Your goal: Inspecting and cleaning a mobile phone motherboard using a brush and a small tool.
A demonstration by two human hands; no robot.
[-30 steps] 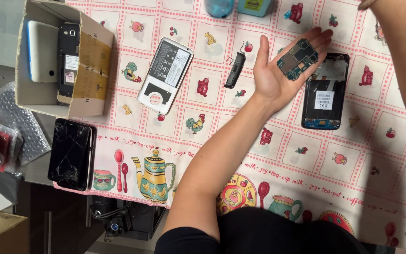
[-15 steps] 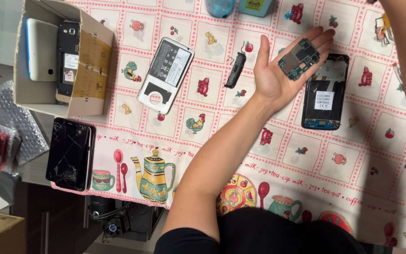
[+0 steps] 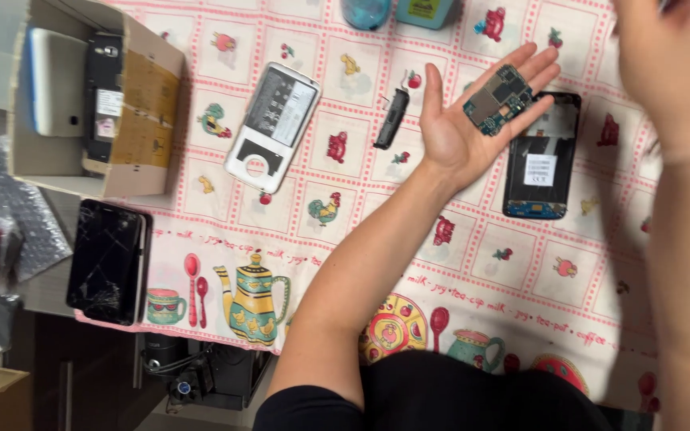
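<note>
My left hand [image 3: 461, 132] lies palm up over the tablecloth, fingers stretched out. A small green and grey circuit board [image 3: 498, 100] rests on its fingers. Just right of the hand a black phone body [image 3: 541, 156] lies open on the cloth, with a white label inside. A small black part [image 3: 390, 118] sits just left of my thumb. My right hand [image 3: 668, 64] is raised close to the camera at the top right, blurred, its fingers cut off by the frame edge.
A white phone frame [image 3: 273, 126] lies left of centre. A cardboard box [image 3: 149, 120] holding phones stands at the far left, and a phone with a cracked screen [image 3: 108, 259] lies below it. Two blue containers [image 3: 365, 9] stand at the top edge. Bubble wrap [image 3: 9, 223] lies beyond the table's left edge.
My right arm has swung lower and closer to the camera, filling the right side. My left hand stays palm up with the board on it.
</note>
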